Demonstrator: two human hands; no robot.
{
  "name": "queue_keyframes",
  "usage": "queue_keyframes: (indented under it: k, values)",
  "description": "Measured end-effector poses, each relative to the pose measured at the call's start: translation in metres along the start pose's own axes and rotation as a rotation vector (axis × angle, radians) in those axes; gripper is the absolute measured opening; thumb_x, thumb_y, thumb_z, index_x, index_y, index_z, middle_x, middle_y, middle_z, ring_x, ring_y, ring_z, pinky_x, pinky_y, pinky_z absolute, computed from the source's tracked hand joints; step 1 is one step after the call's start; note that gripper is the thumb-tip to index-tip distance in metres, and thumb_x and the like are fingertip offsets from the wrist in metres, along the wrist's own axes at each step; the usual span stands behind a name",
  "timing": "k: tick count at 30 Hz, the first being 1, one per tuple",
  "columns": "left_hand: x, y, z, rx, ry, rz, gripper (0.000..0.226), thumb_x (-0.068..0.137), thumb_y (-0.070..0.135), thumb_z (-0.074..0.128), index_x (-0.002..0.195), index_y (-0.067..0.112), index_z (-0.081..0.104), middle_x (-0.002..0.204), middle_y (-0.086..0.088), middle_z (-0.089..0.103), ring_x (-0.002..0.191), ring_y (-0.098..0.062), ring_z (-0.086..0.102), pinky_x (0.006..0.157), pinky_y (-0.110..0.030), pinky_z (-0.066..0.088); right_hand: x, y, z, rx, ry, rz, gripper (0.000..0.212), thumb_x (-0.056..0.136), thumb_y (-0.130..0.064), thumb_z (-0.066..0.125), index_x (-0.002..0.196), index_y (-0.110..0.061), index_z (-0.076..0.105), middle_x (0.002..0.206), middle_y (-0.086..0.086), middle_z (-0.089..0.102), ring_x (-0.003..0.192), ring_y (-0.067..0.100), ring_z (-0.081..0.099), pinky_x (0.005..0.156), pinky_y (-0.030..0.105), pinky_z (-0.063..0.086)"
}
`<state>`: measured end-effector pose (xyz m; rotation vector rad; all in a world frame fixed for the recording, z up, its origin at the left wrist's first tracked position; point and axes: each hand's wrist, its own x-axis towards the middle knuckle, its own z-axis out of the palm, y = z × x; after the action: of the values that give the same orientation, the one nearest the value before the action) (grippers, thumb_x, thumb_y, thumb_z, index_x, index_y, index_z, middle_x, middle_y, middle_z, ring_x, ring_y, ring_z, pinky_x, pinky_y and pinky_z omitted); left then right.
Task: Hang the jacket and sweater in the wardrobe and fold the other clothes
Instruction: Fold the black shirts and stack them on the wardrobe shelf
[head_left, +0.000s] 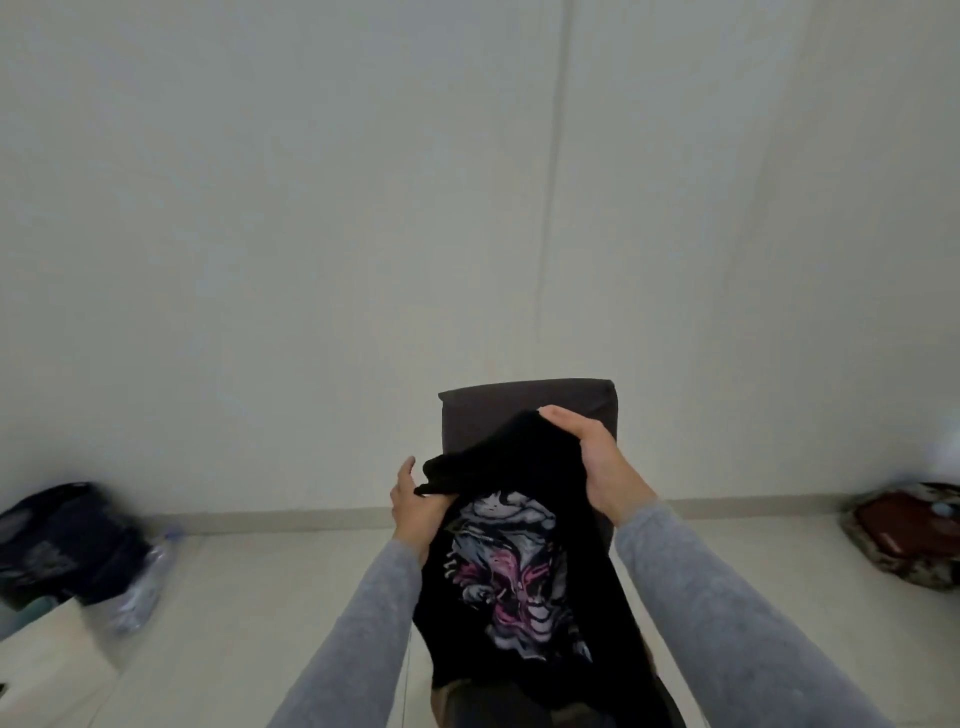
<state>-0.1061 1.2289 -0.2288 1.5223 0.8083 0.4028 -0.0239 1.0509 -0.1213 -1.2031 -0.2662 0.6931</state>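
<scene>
Black T-shirt (519, 571), pink-and-grey print, left hand (415, 506), right hand (597, 457), each grip clasping bunched top

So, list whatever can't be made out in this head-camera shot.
All in the head view:
- Black printed shirt: lower part cut off by the bottom edge.
- Left hand: fingertips hidden under the shirt.
- Dark pile, far left: blurred; which garments, unclear.
- Reddish bundle: blurred, cut by the right edge.
- Dark upholstered block: mostly behind the shirt; unclear what it is.
</scene>
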Motion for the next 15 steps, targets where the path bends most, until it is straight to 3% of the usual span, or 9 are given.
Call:
queue_keyframes:
  k: [2, 3, 6, 10, 13, 15]
  values:
    - [-0.014, 0.027, -0.008, 0.001, -0.088, 0.169, 0.027, 0.076, 0.027, 0.064, 0.103, 0.021, 0.062, 0.112, -0.003, 0.058, 0.101, -0.02, 0.058, 0.089, -0.031, 0.048, -0.014, -0.018, 0.004, 0.008, -0.01, -0.018, 0.013, 0.086, -0.024, 0.06, 0.082, -0.014, 0.066, 0.076, 0.005, 0.067, 0.072, 0.02, 0.065, 0.068, 0.029, 0.052]
    - [-0.019, 0.041, -0.012, 0.011, -0.139, 0.242, 0.007, 0.086, 0.017, 0.057, 0.089, 0.017, 0.063, 0.096, -0.004, 0.061, 0.086, -0.017, 0.058, 0.076, -0.024, 0.048, -0.019, -0.026, 0.004, 0.021, 0.001, -0.021, 0.015, 0.086, -0.024, 0.06, 0.08, -0.013, 0.067, 0.073, 0.006, 0.068, 0.069, 0.02, 0.066, 0.066, 0.029, 0.053]
    - [-0.027, 0.081, -0.02, 0.035, -0.196, 0.37, 0.021, 0.095, 0.006, 0.038, 0.085, 0.007, 0.057, 0.072, -0.004, 0.053, 0.067, -0.016, 0.047, 0.057, -0.024, 0.038, -0.031, -0.049, -0.001, 0.003, 0.01, -0.11, 0.02, 0.089, -0.019, 0.055, 0.072, -0.012, 0.063, 0.066, 0.004, 0.064, 0.061, 0.018, 0.063, 0.057, 0.025, 0.051]
    - [-0.04, 0.14, -0.027, 0.091, -0.13, 0.538, 0.023, 0.09, -0.004, 0.035, 0.077, 0.007, 0.05, 0.068, -0.005, 0.049, 0.061, -0.012, 0.045, 0.051, -0.019, 0.038, -0.034, -0.059, -0.012, -0.411, -0.008, -0.244, 0.022, 0.097, -0.02, 0.045, 0.077, -0.012, 0.049, 0.066, -0.007, 0.05, 0.058, 0.005, 0.048, 0.05, 0.011, 0.038]
    - [-0.05, 0.18, -0.024, 0.184, -0.134, 0.696, 0.025, 0.083, -0.01, 0.037, 0.073, 0.008, 0.05, 0.064, 0.0, 0.046, 0.061, -0.012, 0.042, 0.053, -0.022, 0.036, -0.035, -0.053, -0.004, -0.545, -0.168, -0.248, 0.025, 0.094, -0.039, 0.052, 0.087, -0.016, 0.048, 0.076, -0.019, 0.055, 0.067, -0.006, 0.052, 0.064, 0.011, 0.04]
    - [-0.055, 0.199, -0.023, 0.207, -0.102, 0.764, 0.029, 0.08, -0.009, 0.039, 0.066, 0.014, 0.049, 0.062, 0.002, 0.047, 0.061, -0.013, 0.042, 0.057, -0.025, 0.036, -0.03, -0.045, 0.009, -0.624, -0.249, -0.263, 0.044, 0.08, -0.046, 0.067, 0.108, -0.017, 0.05, 0.102, -0.013, 0.061, 0.091, -0.004, 0.06, 0.08, 0.019, 0.046]
